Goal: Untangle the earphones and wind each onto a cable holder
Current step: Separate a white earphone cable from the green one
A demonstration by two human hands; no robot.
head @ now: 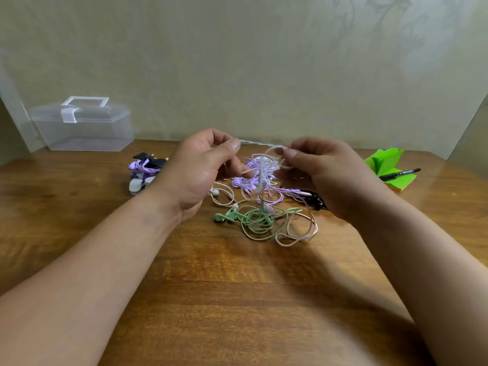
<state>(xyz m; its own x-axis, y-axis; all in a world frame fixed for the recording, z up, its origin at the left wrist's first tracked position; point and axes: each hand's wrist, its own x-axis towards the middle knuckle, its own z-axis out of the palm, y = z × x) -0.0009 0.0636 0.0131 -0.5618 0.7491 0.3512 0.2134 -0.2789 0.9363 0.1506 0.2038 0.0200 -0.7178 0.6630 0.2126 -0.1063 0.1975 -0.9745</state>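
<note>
A tangle of earphones lies mid-table: green earphones (250, 219), purple earphones (260, 187), a pink cable (303, 233) and a white earbud (215, 192). Above it my left hand (200, 170) and my right hand (324, 175) each pinch a pale white cable (260, 143) stretched between them. From that cable a strand hangs down to the pile. Behind my left hand, a purple earphone (141, 166) sits wound on a black cable holder (150, 159), with grey holders (136, 184) beside it. A black holder (317, 200) shows under my right hand.
A clear plastic box (84, 128) with a white handle stands at the back left against the wall. Green sticky notes (385, 165) with a black pen (400, 174) on them lie at the right. The wooden table (237, 299) stretches toward me.
</note>
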